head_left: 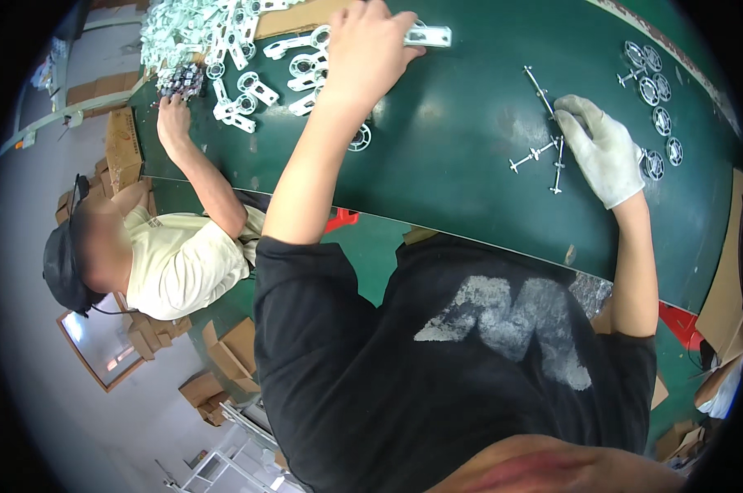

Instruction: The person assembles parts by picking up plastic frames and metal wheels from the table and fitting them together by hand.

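Pale print (523,316) marks the shirt (330,345) beside the green table (462,131). Over it, left hand (373,51) holds white piece (433,36); can't tell if right hand (605,152) grips.

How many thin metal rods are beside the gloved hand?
3. The upper rod ends by the right hand; lower in the picture lie the slanted rod and, just right, the lower rod. The hand may hide more.

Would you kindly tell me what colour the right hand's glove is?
The glove is off-white, best seen in the head view.
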A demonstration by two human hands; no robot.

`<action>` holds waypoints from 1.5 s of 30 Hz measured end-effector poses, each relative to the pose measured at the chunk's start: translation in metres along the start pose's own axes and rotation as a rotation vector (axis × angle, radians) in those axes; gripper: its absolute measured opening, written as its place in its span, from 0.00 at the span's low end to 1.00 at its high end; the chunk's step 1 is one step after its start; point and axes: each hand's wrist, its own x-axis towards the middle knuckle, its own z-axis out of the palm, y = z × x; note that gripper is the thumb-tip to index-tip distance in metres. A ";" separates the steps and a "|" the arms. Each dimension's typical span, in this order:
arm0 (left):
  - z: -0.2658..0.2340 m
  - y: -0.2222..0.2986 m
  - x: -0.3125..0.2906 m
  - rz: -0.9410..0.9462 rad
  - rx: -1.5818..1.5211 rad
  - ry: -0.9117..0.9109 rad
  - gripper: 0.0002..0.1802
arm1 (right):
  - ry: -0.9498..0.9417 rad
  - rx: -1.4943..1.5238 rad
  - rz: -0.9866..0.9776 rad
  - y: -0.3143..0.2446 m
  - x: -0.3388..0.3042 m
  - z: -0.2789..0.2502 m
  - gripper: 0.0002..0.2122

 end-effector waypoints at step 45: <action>-0.007 0.006 -0.055 -0.167 0.138 -0.149 0.31 | -0.126 -0.096 0.014 -0.011 0.000 -0.019 0.16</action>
